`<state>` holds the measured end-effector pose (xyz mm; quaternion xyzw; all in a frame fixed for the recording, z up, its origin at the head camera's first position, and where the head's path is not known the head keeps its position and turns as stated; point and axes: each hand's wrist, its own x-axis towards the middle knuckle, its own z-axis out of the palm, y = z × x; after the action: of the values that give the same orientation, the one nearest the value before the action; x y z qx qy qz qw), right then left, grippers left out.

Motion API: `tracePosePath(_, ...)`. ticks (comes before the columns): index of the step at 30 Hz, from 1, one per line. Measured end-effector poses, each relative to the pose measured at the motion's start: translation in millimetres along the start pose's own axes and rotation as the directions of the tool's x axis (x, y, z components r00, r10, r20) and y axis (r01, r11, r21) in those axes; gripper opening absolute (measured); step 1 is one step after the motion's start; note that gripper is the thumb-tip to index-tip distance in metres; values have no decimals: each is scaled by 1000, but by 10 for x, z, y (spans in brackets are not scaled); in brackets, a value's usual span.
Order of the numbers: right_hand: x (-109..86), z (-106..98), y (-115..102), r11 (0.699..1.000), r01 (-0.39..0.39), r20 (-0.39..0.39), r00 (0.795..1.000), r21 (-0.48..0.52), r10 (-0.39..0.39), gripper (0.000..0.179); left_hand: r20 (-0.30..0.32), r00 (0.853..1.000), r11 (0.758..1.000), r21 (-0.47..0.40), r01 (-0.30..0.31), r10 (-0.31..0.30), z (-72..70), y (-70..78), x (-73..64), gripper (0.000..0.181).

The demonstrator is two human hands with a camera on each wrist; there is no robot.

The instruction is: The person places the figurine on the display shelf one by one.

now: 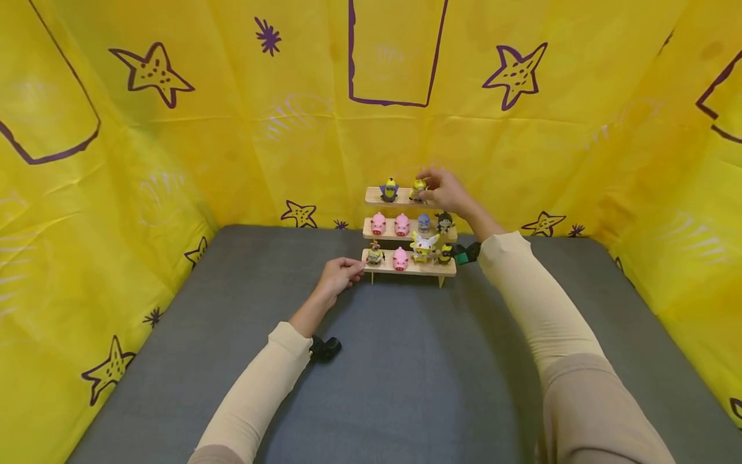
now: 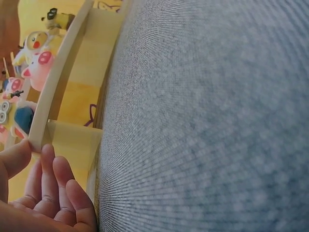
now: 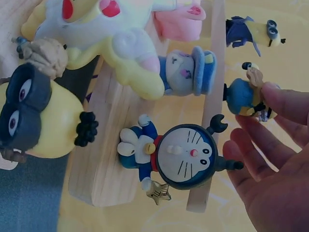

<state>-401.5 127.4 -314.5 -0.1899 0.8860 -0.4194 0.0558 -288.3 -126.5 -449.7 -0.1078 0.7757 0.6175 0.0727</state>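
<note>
A three-tier wooden display stand [image 1: 429, 271] holds several small figurines. My left hand [image 1: 341, 277] pinches the left end of its lowest tier, thumb above and fingertips below, beside a minion figurine [image 1: 375, 256]. At the top tier, the thumb and fingers of my right hand [image 1: 445, 191] hold a yellow minion figurine [image 3: 244, 96] in blue clothes. To its left stands a minion figurine in a dark cape [image 1: 389, 191]. Below my right hand, the middle tier bears a Doraemon figurine [image 3: 186, 157] and a blue-capped figurine [image 3: 188, 72].
Pink pig figurines [image 1: 400, 259] stand on the lower two tiers. A larger white-and-yellow figurine [image 1: 425, 246] and a goggled minion figurine [image 3: 43, 111] are at the lowest tier's right. Grey cloth [image 1: 400, 361] covers the table; yellow patterned fabric [image 1: 232, 96] hangs behind.
</note>
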Motion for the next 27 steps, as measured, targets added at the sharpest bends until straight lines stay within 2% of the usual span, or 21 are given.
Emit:
tracePosePath(6,-31,-19,-2,1000,-18,-3,1000,-21,18,45,13,1000,1000,3,5,-5,14,7,4,28)
tracePosePath(12,-32,-26,-41,995,11,-14,1000,-94,-12,45,3,1000,1000,2,-9,9,15,26,14,27)
tracePosePath(19,-60,-9,-35,996,1,-9,1000,-92,-2,47,14,1000,1000,1,12,-12,18,14,5,27)
tracePosePath(27,-61,-3,-40,993,22,-23,999,-113,-24,49,5,1000,1000,-11,20,-20,14,14,5,27)
